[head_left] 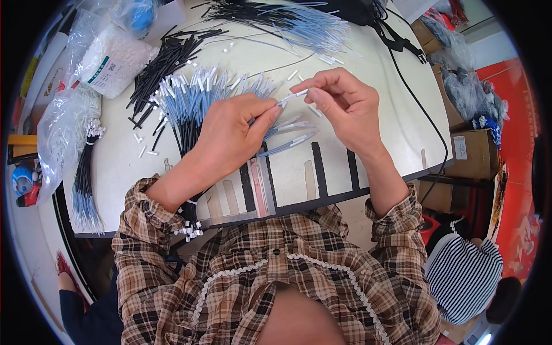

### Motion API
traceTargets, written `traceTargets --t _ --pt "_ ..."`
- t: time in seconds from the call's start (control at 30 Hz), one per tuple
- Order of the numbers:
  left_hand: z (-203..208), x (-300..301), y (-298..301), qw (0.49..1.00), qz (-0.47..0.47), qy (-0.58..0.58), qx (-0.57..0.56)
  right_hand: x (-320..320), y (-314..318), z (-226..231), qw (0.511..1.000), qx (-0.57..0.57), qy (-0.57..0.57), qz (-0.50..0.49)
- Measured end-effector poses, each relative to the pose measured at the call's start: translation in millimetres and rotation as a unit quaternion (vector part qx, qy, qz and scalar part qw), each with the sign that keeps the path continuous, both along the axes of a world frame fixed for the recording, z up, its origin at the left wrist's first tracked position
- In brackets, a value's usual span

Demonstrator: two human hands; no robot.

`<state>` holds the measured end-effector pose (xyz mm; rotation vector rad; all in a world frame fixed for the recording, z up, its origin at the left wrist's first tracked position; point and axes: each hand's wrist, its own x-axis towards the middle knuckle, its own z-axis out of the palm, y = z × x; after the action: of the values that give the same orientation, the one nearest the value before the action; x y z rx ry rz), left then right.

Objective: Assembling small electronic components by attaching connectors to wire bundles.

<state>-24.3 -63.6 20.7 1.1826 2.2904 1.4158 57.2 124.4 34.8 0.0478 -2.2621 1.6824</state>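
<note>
Over the table (pixel 397 86), my left hand (pixel 233 126) pinches a thin light-blue wire close to its end. My right hand (pixel 352 109) has thumb and forefinger closed on a small white sleeve (pixel 301 94) at that wire's tip. How far the sleeve sits over the wire I cannot tell. Beneath and beside my left hand fans a thick bundle of blue wires (pixel 187 103), many tipped with white sleeves. A few separate wires (pixel 290 144) stick out to the right under my hands. Loose white sleeves (pixel 292 75) lie on the tabletop near my right hand.
Black tubes (pixel 167 60) are heaped at the far left beside a bag of white pieces (pixel 112 63). Another wire pile (pixel 310 26) lies at the back. A tied wire bundle (pixel 86 178) rests by the left edge. A black cable (pixel 422 103) crosses the right side near cardboard boxes (pixel 474 155).
</note>
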Motion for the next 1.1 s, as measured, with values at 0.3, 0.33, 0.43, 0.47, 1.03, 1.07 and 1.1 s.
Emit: traceTargets --t 0.3,0.33,0.43,0.47,1.03,1.07,1.1 --pt "-3.4 3.0 -0.3 1.000 -0.005 -0.014 0.023 -3.2 2.4 0.8 0.990 -0.102 -0.096 0.008" --pt "-2.8 2.9 -0.3 0.999 -0.013 -0.018 0.026 -2.9 1.4 1.3 0.989 -0.106 -0.098 0.009" --pt "-9.3 2.9 -0.7 0.999 -0.014 -0.005 0.044 -3.2 -1.6 -1.5 0.991 -0.086 -0.097 0.022" --pt "-9.6 2.7 -1.5 0.999 -0.019 -0.002 0.039 -3.7 -2.7 -3.4 0.992 -0.085 -0.092 0.027" --pt "-12.1 1.9 -4.8 0.988 -0.028 -0.145 0.045 -7.1 1.5 -10.2 0.988 -0.110 -0.104 0.001" --pt "-13.4 2.8 -4.5 0.988 -0.022 -0.146 0.051 -6.6 1.0 -10.2 0.988 -0.113 -0.105 0.011" --pt "-13.7 3.2 -4.3 0.988 -0.015 -0.145 0.057 -6.3 0.3 -9.3 0.988 -0.114 -0.105 0.010"
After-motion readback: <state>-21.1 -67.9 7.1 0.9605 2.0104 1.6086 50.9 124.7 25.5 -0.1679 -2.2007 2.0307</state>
